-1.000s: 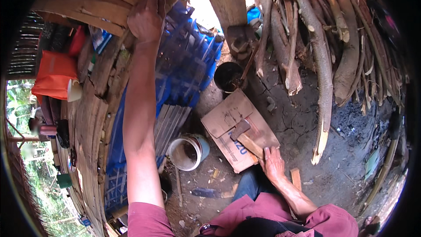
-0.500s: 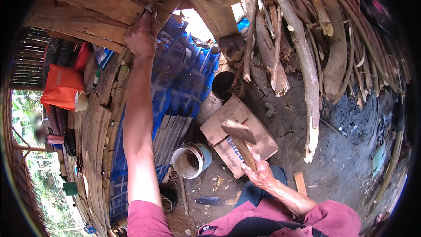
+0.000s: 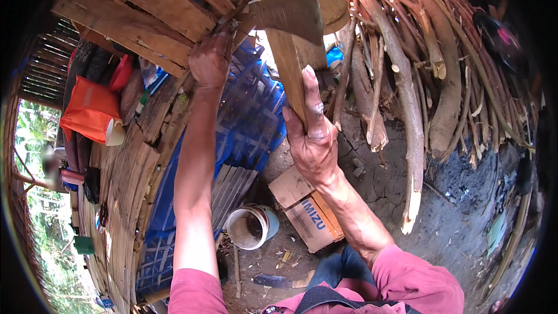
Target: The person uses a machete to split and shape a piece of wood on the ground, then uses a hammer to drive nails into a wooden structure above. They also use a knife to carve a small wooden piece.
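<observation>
My right hand (image 3: 314, 145) grips the wooden handle of an axe (image 3: 290, 14), with one finger stretched along the handle. The broad metal head is raised at the upper middle, just right of my left hand. High on the left, my left hand (image 3: 212, 61) is closed beside the wooden planks (image 3: 133, 20). Its fingers wrap round something at the planks' ends that I cannot make out. Behind the axe stands a thick bamboo post (image 3: 311, 52), partly hidden by the axe.
Cut branches (image 3: 401, 81) overhang at the right. Below are a cardboard box (image 3: 314, 221), a white bucket (image 3: 247, 227) and a large knife (image 3: 273, 281) on the ground. Blue sheeting (image 3: 244, 104) lines the left side, near an orange bag (image 3: 93, 107).
My right hand has swung the axe up from above the box to the height of my left hand. My left hand stays at the planks; the view has shifted slightly.
</observation>
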